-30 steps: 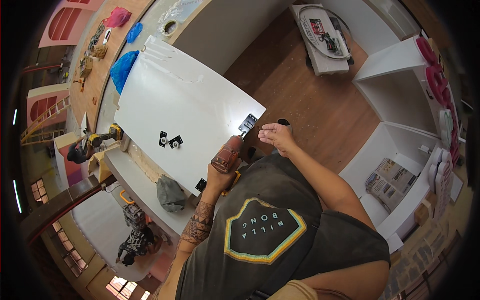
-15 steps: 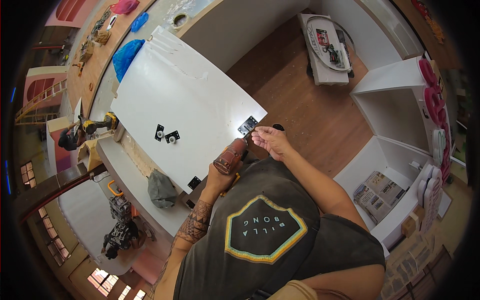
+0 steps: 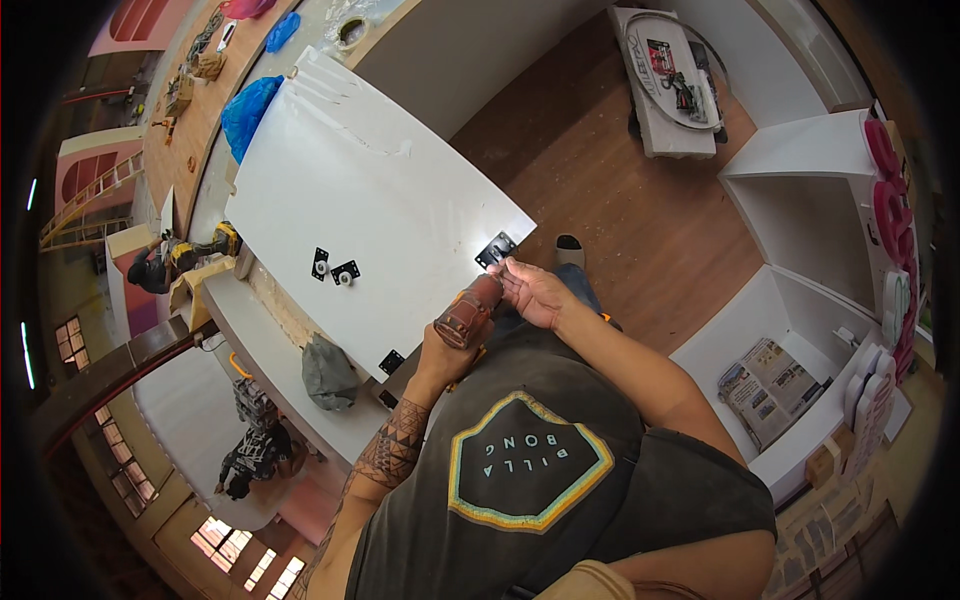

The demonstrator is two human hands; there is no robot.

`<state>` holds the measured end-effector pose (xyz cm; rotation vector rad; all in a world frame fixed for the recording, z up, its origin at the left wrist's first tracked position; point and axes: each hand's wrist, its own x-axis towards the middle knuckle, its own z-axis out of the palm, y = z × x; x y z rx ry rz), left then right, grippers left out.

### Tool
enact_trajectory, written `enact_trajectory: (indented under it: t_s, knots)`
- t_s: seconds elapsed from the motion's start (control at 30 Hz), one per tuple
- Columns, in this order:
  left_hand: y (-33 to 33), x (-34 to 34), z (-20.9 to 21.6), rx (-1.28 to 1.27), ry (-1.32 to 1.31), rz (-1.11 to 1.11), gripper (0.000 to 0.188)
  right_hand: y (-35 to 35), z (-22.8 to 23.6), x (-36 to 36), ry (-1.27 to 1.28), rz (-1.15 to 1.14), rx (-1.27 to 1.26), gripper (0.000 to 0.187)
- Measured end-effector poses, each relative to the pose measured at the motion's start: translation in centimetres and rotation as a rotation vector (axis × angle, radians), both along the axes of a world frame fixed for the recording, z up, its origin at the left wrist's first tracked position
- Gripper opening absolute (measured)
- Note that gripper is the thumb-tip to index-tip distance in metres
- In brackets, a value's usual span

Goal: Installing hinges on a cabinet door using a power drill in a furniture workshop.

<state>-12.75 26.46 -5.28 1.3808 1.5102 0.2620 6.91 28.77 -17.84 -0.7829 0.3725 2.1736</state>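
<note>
My left hand (image 3: 446, 358) is wrapped round a worn reddish-brown power drill (image 3: 468, 314). The drill's front end points at a black mounting plate (image 3: 495, 250) at the right corner of a white panel (image 3: 400, 190). My right hand (image 3: 535, 294) is closed, its fingertips pinched by the drill's tip at the plate's edge; whatever lies between them is too small to make out. Two loose black-plated casters (image 3: 345, 274) with whitish wheels lie on the panel. Another black plate (image 3: 391, 362) sits at its near corner.
A grey cloth bag (image 3: 328, 372) and blue plastic (image 3: 250, 115) lie beside the panel. A yellow-black drill (image 3: 225, 238) is at the left. Behind are a wrapped white board (image 3: 665, 125) and white shelving (image 3: 800, 150) with newspaper (image 3: 770, 392). Another person (image 3: 255, 455) works at lower left.
My right fingertips have come down closer to the drill's tip and the plate. The drill has shifted slightly to the right. A foot now shows beyond my right hand.
</note>
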Motion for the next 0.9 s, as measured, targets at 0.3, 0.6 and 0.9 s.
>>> enact_trajectory:
  t_s: [0.3,0.6,0.9]
  knots:
    - [3.0,1.9,0.8,-0.055,0.151,-0.044,0.053,0.7,-0.9,-0.4,0.037,-0.016,-0.009,0.018]
    - [5.4,3.4,1.8,-0.142,0.284,-0.157,0.061,0.4,-1.7,-0.8,-0.075,-0.005,-0.018,0.019]
    - [5.9,3.6,2.0,-0.089,0.265,-0.158,0.064,0.1,-2.6,-1.0,-0.06,-0.003,-0.008,0.023]
